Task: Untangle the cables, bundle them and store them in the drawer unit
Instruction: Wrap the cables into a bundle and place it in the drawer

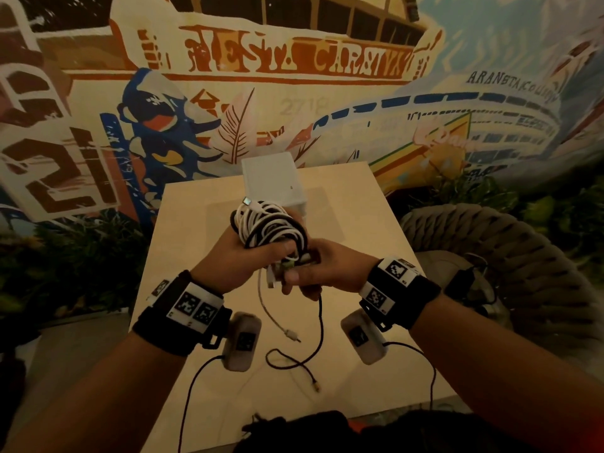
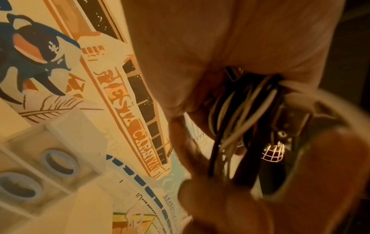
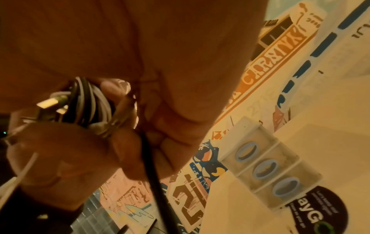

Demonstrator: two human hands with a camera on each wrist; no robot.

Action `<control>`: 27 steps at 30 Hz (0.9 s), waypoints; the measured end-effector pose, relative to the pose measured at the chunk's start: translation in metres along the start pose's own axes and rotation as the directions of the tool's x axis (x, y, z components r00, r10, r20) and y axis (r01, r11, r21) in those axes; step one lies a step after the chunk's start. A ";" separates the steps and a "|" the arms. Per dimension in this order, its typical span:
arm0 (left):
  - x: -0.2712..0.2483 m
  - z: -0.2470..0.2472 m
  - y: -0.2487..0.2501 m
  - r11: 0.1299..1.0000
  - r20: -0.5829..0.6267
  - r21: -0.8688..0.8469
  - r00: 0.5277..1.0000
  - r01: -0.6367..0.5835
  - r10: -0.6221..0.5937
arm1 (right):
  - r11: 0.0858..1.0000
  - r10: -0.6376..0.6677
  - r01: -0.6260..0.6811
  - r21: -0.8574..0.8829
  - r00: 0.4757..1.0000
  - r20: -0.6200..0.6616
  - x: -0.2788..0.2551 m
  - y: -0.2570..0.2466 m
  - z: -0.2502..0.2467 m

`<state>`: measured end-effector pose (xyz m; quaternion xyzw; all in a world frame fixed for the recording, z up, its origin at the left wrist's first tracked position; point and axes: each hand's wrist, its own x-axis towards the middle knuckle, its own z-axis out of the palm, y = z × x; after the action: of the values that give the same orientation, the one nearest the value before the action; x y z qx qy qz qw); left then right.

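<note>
A coil of black and white cables (image 1: 269, 225) is held above the table by my left hand (image 1: 242, 259), whose fingers curl round its lower part. My right hand (image 1: 310, 273) pinches the strands and connectors at the bottom of the coil, touching the left hand. A loose white cable end (image 1: 281, 325) and a black cable end (image 1: 307, 364) hang down onto the table. The coil's strands (image 2: 236, 120) show close up in the left wrist view; in the right wrist view, cables and a USB plug (image 3: 52, 101) show. The white drawer unit (image 1: 274, 181) stands behind the coil, its three drawers (image 3: 264, 169) shut.
The light wooden table (image 1: 196, 250) is small; its front edge is near my body. A woven rope chair (image 1: 510, 256) stands to the right. A painted mural wall rises just behind the table. Thin black wrist-camera leads (image 1: 428, 371) trail over the front of the table.
</note>
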<state>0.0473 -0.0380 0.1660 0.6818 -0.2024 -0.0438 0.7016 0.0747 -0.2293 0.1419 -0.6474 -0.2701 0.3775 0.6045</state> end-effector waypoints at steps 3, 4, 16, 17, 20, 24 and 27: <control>-0.003 -0.011 0.002 0.992 -0.078 0.120 0.997 0.038 -0.029 | 0.986 0.108 -0.108 -0.127 0.994 -0.007 -0.002 0.013 -0.009; -0.004 -0.014 0.001 0.985 -0.089 0.160 0.995 0.063 -0.049 | 0.978 0.128 -0.130 -0.163 0.991 -0.026 -0.002 0.015 -0.011; -0.005 -0.011 -0.013 0.675 0.009 0.718 0.967 0.169 -0.253 | 0.936 0.348 -0.329 0.126 0.920 -0.179 0.010 0.021 -0.010; -0.005 -0.010 -0.013 0.648 0.027 0.745 0.964 0.157 -0.265 | 0.929 0.367 -0.349 0.126 0.915 -0.166 0.010 0.020 -0.010; -0.004 -0.004 -0.016 0.560 0.074 0.823 0.959 0.095 -0.272 | 0.916 0.399 -0.390 0.090 0.909 -0.118 0.012 0.022 -0.011; -0.003 0.000 -0.024 0.485 0.165 0.874 0.959 -0.034 -0.231 | 0.922 0.386 -0.385 0.026 0.917 -0.102 0.011 0.019 -0.009; -0.001 -0.002 -0.033 0.345 0.190 0.935 0.938 -0.083 -0.290 | 0.921 0.384 -0.387 -0.035 0.920 -0.084 0.011 0.015 -0.009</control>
<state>0.0539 -0.0378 0.1332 0.9527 -0.2586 -0.0770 0.1398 0.0866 -0.2271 0.1250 -0.7168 -0.1240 0.4574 0.5115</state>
